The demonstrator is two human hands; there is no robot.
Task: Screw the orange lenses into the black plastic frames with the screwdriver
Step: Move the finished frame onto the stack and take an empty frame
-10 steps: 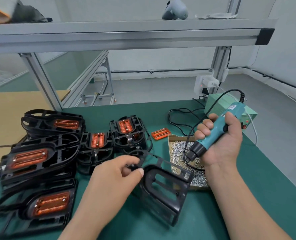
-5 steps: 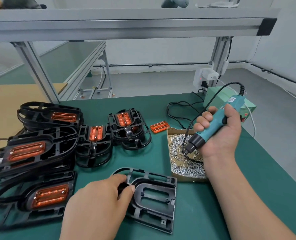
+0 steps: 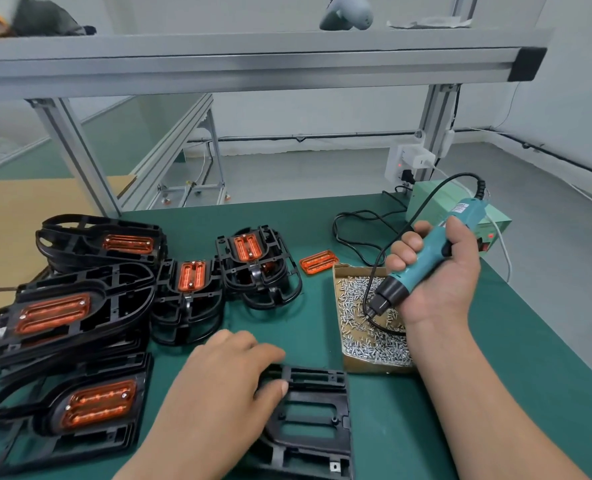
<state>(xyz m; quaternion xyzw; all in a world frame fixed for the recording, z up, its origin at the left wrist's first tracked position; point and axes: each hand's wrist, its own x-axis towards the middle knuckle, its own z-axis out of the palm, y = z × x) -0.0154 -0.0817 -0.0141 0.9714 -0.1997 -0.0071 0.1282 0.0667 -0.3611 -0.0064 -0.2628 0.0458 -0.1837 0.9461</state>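
Front of mat (image 3: 495,375): we see left hand (image 3: 218,386) pinching empty black frame (image 3: 308,377) edge; right hand (image 3: 440,275) fisted round screwdriver (image 3: 422,261) (tip over cardboard box (image 3: 374,367) of screws (image 3: 374,341)).

empty frame (image 3: 310,422): tilted up → flat on table (image 3: 443,427) | left hand (image 3: 223,384): lowered with it

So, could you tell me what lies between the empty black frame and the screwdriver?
In the head view, the cardboard box of screws lies between the empty frame and the screwdriver.

5 lensed frames (image 3: 52,313) (poss. more stacked), 1 empty frame (image 3: 315,401), 1 loose lens (image 3: 318,263), 1 screwdriver (image 3: 426,261).
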